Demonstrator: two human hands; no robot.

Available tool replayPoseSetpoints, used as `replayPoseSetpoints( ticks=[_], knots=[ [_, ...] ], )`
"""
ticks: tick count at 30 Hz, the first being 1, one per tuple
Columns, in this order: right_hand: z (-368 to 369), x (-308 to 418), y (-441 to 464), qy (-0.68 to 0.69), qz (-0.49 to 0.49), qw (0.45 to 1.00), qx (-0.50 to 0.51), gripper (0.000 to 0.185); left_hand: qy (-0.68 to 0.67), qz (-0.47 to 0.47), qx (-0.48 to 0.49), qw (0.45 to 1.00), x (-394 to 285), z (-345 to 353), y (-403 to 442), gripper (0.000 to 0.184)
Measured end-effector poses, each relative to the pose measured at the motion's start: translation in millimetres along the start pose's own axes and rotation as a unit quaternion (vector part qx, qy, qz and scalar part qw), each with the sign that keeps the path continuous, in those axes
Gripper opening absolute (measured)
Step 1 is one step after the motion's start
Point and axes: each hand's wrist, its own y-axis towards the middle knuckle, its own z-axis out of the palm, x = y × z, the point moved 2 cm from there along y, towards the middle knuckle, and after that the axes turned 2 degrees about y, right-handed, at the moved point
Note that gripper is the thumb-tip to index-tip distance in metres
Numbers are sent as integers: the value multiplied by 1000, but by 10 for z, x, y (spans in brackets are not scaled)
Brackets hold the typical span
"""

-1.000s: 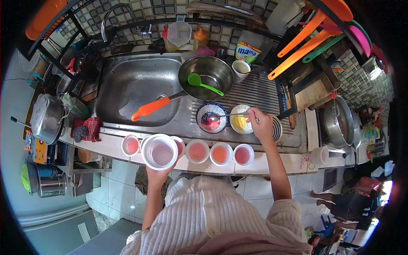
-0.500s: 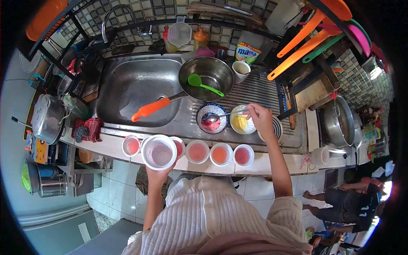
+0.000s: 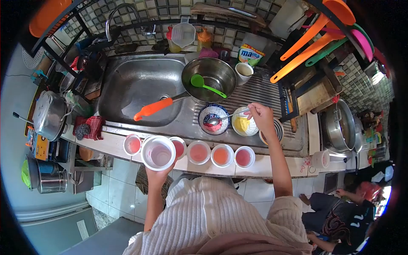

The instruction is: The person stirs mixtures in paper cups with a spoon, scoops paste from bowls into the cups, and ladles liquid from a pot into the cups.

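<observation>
On my feed I count at least five reddish-filled cups (image 3: 198, 153) just below centre, one held cup (image 3: 158, 152), one held spoon (image 3: 231, 114), two bowls (image 3: 212, 111) under it, one pan (image 3: 204, 66), one green ladle (image 3: 196, 80) and, upper right, two orange utensils (image 3: 297, 61).

"What's set along the front of this table (image 3: 262, 164)?"

"On the white strip, a row of cups (image 3: 198, 153) with pink, red and orange in them, and a red cloth (image 3: 95, 128) farther left."

"And on the steel top (image 3: 267, 91) behind?"

"A deep pan (image 3: 221, 78), a white cup (image 3: 245, 77) just beside it, a blue-rimmed bowl (image 3: 205, 115) and, just right of that, a paler bowl (image 3: 251, 127)."
</observation>
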Motion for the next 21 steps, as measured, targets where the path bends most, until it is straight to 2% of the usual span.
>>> replayPoseSetpoints(
  ticks=[15,20,21],
  knots=[
    [42,-70,39,60,97,993,11,21,6,12,-1,1000,12,21,28,50],
    [-42,1,-60,173,124,977,-25,20,-1,5,-12,1000,10,11,22,50],
    [-75,27,-82,173,123,977,-24,20,3,-5,-2,1000,31,-1,27,56]
  ],
)
